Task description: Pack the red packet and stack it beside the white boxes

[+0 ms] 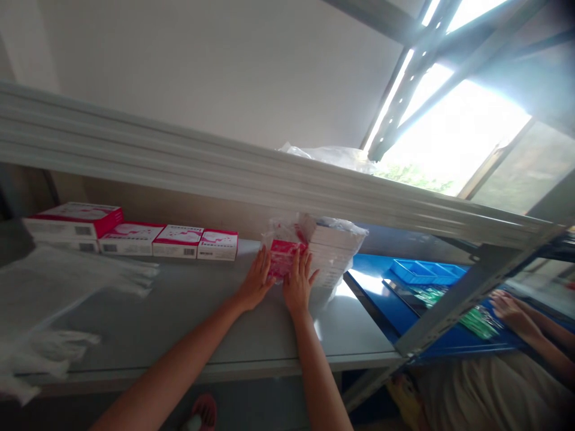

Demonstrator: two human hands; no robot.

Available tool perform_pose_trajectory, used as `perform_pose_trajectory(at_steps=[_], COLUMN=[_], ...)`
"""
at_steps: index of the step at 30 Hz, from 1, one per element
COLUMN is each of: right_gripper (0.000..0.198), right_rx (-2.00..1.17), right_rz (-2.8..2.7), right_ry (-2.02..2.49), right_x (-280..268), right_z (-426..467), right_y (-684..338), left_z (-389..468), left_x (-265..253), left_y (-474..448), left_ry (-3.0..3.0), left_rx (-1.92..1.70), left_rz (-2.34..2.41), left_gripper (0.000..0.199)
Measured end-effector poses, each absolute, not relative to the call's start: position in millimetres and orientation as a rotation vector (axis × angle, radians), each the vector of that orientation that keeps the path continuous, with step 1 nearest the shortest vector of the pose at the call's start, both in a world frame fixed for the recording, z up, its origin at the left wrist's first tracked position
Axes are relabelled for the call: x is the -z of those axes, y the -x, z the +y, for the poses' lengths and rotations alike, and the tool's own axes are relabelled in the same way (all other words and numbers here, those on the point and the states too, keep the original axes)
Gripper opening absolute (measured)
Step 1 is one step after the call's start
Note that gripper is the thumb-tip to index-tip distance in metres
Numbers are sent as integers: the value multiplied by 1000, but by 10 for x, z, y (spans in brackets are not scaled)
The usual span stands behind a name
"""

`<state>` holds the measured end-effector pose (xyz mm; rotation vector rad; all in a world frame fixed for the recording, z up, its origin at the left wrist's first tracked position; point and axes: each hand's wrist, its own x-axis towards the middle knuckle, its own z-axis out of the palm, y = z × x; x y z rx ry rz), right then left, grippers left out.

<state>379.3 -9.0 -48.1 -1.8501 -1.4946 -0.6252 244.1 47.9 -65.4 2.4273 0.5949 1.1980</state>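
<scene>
On the grey shelf (193,317), both of my hands rest against a clear plastic bag of red-and-white packets (284,248). My left hand (255,284) lies along the left side of the red packets, its fingers stretched up and its thumb toward them. Spread over the front right of the red packets are the fingers of my right hand (297,286), palm down. Neither hand is wrapped round anything I can see. Right beside my right hand leans a stack of white packets (330,254) inside clear plastic. The palms' contact is hidden.
Red-and-white boxes (130,238) stand in a row at the back left. White plastic bags (81,281) overhang the shelf's left front. A metal beam (202,161) crosses above. Beyond the right post (449,317) are blue trays (413,271), green packets (478,323) and another person's hands (512,311).
</scene>
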Motion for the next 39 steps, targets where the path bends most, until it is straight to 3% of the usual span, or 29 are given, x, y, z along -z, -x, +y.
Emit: perform_pose_trajectory(at_steps=[12,39], right_gripper=[67,69], right_rx=[666,690], right_rz=[-1529,-1533], right_ry=[1906,1920], right_x=[585,647], right_z=[10,85], right_y=[-3888,-3915], left_z=[559,541], left_x=[586,600], left_y=[-2379,-2476], left_ry=[-2324,-2138], left_rx=[-1093,-1115], left_rz=[584,598], left_gripper=[70,68])
